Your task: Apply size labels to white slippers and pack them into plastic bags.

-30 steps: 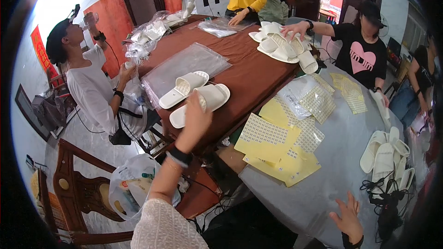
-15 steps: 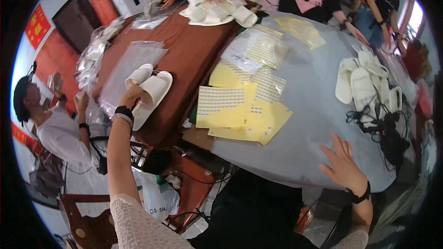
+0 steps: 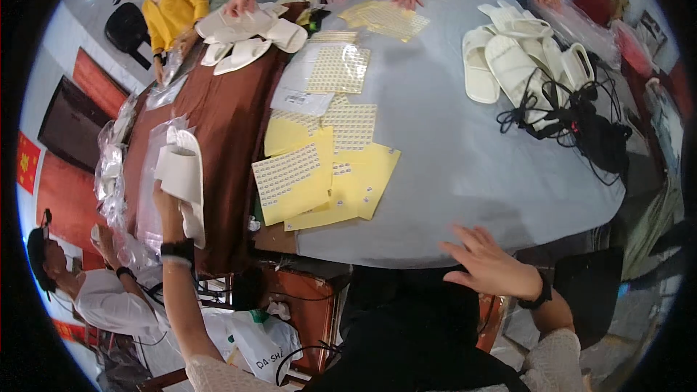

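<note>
My left hand (image 3: 168, 207) grips a pair of white open-toed slippers (image 3: 181, 174) over the brown-covered table on the left. The slippers overlap, and they hide most of its fingers. Clear plastic bags (image 3: 152, 151) lie beside and under the pair. My right hand (image 3: 483, 261) is held at the near edge of the grey-covered table, fingers spread and nothing in it. Between the hands, nearer the left one, lie yellow label sheets (image 3: 294, 183), overlapping, with rows of small printed stickers on several of them.
More white slippers (image 3: 501, 58) are heaped at the right beside tangled black cords (image 3: 555, 112). Across the table, a co-worker's hand (image 3: 243, 1) reaches onto another slipper pile (image 3: 250, 47). A person in yellow (image 3: 174, 7) and one in white (image 3: 120, 297) handle clear plastic on the left.
The whole view has turned and shifted, moving the tables up and left in the picture. My left hand stays on the slippers, which now overlap more. My right hand remains spread.
</note>
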Demonstrator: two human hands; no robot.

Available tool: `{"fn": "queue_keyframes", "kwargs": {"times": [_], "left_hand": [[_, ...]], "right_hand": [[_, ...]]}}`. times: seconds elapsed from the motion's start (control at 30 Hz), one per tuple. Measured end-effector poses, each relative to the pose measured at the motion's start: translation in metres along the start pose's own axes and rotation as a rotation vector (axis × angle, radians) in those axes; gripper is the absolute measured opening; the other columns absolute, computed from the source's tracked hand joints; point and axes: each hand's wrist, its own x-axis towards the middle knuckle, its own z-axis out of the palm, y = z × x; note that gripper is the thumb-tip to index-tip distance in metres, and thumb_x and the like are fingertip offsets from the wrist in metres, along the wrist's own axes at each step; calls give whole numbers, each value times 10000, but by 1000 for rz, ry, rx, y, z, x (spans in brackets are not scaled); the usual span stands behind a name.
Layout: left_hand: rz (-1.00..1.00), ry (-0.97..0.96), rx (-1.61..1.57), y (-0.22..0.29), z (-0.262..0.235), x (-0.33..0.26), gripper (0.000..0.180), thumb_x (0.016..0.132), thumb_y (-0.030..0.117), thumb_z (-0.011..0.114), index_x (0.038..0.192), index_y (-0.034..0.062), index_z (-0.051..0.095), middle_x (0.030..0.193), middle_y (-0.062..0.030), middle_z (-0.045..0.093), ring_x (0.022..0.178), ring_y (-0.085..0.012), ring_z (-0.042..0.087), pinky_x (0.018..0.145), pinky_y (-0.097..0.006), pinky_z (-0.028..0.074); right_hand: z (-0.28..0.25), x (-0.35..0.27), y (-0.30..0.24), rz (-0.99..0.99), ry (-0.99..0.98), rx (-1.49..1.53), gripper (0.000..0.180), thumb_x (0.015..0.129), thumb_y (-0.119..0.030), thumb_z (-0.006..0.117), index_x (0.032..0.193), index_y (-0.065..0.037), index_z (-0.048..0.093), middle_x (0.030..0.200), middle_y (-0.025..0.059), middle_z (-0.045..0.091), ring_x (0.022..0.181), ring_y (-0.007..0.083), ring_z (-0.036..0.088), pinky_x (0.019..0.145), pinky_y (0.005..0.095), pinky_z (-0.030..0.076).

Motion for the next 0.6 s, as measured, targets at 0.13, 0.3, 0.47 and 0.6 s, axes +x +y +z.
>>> {"fn": "queue_keyframes", "kwargs": {"times": [0.13,0.3,0.47,0.6], "left_hand": [[5,-113,-525,187,100,-155,308,920,127,415,1167,-14,536,1098,-84,599,908,-151,600,773,-273,491],[-57,-342,-562,240,209,-275,285,897,115,527,1162,14,556,1075,-82,594,975,-180,581,832,-303,469],[-36,-346,-625,275,284,-307,337,813,14,600,1142,-25,538,1063,-49,541,1029,-134,510,872,-272,426],[277,-568,-274,266,321,-304,367,861,52,570,1211,-22,489,1210,-104,480,1071,-211,542,874,-299,447]], "right_hand": [[22,9,-31,-113,136,558,774,847,-341,621,1360,60,202,1329,296,345,1105,347,523,950,413,406],[37,15,-78,-164,227,857,972,811,-335,680,1396,43,2,1337,299,350,1087,337,551,924,407,441],[51,-18,-60,15,620,1155,930,844,-196,624,1391,19,-97,1256,261,456,1117,296,537,878,400,471],[22,-27,-15,410,768,986,717,887,-34,474,1434,7,13,1216,192,508,948,183,569,789,293,456]]}}
